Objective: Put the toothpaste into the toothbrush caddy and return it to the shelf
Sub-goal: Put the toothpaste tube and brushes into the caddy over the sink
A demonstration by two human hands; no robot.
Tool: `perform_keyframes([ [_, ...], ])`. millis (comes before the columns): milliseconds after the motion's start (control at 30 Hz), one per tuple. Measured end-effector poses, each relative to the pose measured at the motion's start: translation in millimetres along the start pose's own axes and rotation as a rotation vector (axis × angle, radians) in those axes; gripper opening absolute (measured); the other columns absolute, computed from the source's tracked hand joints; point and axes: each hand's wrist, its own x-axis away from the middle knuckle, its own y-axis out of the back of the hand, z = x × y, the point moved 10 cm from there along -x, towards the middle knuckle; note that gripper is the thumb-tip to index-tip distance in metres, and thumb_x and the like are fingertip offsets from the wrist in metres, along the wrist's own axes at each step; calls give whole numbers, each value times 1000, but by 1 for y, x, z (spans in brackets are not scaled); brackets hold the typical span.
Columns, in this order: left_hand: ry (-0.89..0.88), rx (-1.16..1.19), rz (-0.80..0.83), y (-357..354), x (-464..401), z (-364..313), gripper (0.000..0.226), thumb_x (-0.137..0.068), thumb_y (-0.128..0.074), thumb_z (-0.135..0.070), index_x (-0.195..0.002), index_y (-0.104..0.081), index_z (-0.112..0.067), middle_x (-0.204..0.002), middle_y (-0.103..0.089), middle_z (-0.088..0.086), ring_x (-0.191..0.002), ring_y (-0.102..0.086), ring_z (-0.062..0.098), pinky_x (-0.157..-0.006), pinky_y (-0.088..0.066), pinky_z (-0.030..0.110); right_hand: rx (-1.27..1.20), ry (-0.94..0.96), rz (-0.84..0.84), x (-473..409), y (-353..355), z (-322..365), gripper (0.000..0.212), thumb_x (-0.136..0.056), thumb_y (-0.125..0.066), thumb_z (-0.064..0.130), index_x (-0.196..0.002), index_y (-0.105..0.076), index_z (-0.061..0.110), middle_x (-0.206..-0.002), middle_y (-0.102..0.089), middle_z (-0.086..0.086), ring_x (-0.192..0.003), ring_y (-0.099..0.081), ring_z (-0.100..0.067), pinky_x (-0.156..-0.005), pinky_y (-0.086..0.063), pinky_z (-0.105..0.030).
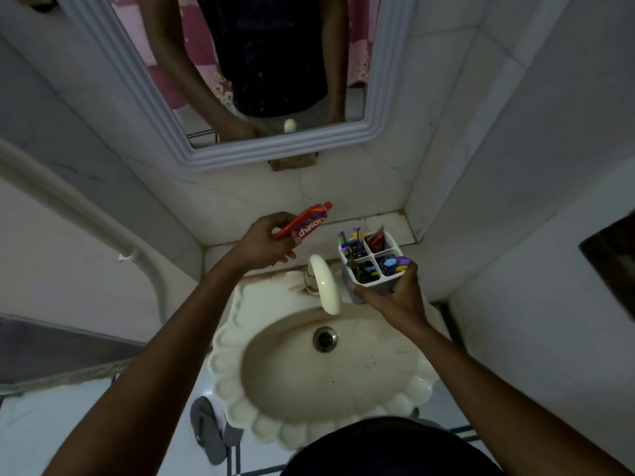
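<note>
Toothpaste (302, 224) gripped in left hand (264, 245), centre frame; toothbrush caddy (372, 262) clasped by right hand (395, 297) above sink (421, 386). All four compartments occupied: likely to jam, tip, fall into basin.

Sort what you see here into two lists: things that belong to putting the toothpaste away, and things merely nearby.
Belongs to the job:
toothpaste tube in the left hand
toothbrush caddy in the right hand
tiled shelf

Merely nearby:
sink
tap
mirror
sandal
</note>
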Motion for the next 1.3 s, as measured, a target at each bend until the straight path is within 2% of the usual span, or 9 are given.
perform_keyframes([
  [67,-64,-88,12,0,9,-29,38,-98,-77,-11,-135,-70,-15,-117,-75,3,-82,-82,24,-68,-68,29,9,-3,9,0,2,-1,116,-48,-111,60,-140,-45,32,-138,-67,15,-120,-70,3,-104,-65,-36],
  [133,-157,-247,-47,0,21,-59,28,-93,-81,-10,-121,-77,-16,-105,-79,4,-77,-80,19,-72,-68,34,17,-4,21,1,4,-3,114,-50,-112,56,-138,-45,31,-136,-68,13,-119,-71,0,-102,-65,-35],
  [200,-233,-390,-97,-5,31,-86,22,-90,-83,-12,-111,-80,-15,-94,-79,0,-84,-78,21,-81,-65,42,26,-6,35,1,6,-4,115,-49,-112,58,-138,-44,31,-135,-66,14,-117,-70,1,-100,-65,-31],
  [300,-247,-465,-104,-20,40,-111,22,-89,-84,-17,-111,-79,-16,-95,-76,-4,-92,-75,22,-86,-63,45,27,-11,62,1,9,-4,117,-47,-111,61,-139,-43,34,-133,-63,18,-113,-68,12,-99,-63,-25],
  [500,-274,-453,-48,-48,46,-140,23,-92,-83,-19,-115,-81,-17,-107,-80,0,-91,-75,16,-88,-64,42,20,-14,92,1,8,-1,122,-48,-110,62,-145,-41,32,-139,-62,13,-123,-69,-6,-107,-63,-37],
  [767,-224,-766,-32,-89,38,-136,23,-94,-75,-27,-117,-78,-23,-108,-80,5,-98,-75,27,-84,-63,46,36,0,112,-1,13,2,130,-48,-110,62,-150,-40,23,-145,-61,3,-130,-69,-18,-106,-64,-47],
  [900,-181,-743,-38,-98,33,-127,25,-95,-76,-26,-120,-74,-21,-110,-78,6,-98,-73,28,-80,-61,42,40,0,113,0,13,0,129,-50,-110,62,-150,-40,24,-145,-61,2,-129,-69,-18,-106,-64,-46],
  [1167,-153,-607,-65,-99,33,-114,20,-101,-71,-24,-120,-76,-18,-116,-80,1,-99,-74,24,-88,-61,43,74,34,92,0,12,2,130,-50,-109,65,-151,-38,24,-145,-59,4,-129,-68,-16,-104,-64,-42],
  [1300,-146,-530,-90,-96,36,-107,19,-103,-68,-25,-118,-77,-19,-113,-80,0,-98,-75,20,-87,-60,39,73,51,87,-3,9,4,129,-54,-112,52,-152,-34,20,-149,-60,1,-133,-66,-18,-103,-64,-35],
])
